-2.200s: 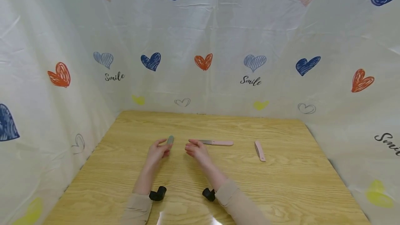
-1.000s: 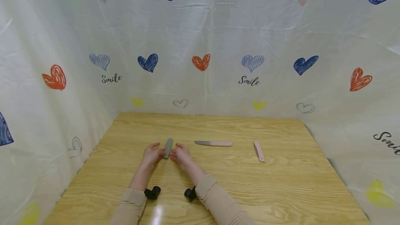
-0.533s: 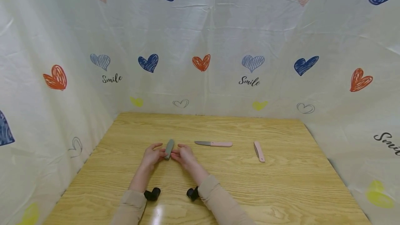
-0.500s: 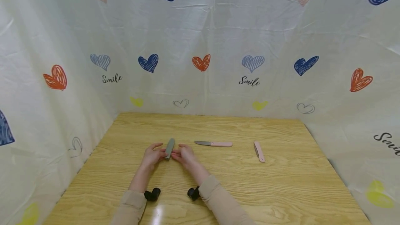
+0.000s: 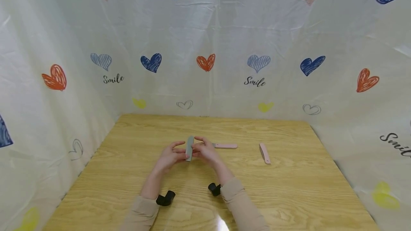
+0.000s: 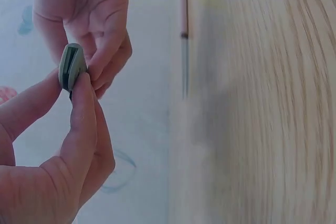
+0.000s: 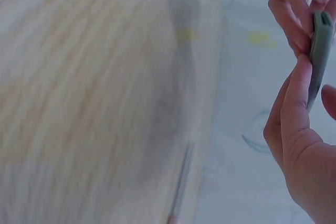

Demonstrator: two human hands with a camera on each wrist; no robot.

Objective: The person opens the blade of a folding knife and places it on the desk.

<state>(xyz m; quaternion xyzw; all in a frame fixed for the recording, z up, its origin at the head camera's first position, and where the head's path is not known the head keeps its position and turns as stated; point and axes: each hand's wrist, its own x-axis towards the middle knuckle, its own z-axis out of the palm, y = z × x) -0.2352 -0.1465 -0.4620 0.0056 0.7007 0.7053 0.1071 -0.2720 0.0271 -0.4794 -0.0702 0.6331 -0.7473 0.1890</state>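
Observation:
A green folding knife (image 5: 189, 149) stands nearly upright above the table, folded, with a dark slot along its handle in the left wrist view. My left hand (image 5: 169, 158) pinches its lower end between thumb and fingers. On the other side, my right hand (image 5: 207, 151) touches the knife with fairly straight fingers; in the right wrist view its thumb (image 7: 329, 101) looks apart from the handle. A pink-handled knife (image 5: 225, 146) with its blade out lies behind the right hand, which hides most of the blade in the head view.
A folded pink knife (image 5: 264, 153) lies farther right on the wooden table (image 5: 289, 188). Behind the table hangs a white curtain (image 5: 224, 95) printed with hearts. A black wrist camera (image 5: 214, 189) sits on the right wrist, another camera (image 5: 166, 198) on the left.
Both hands have come up and moved right with the green knife, which now stands more upright. My right hand now covers part of the pink knife's blade.

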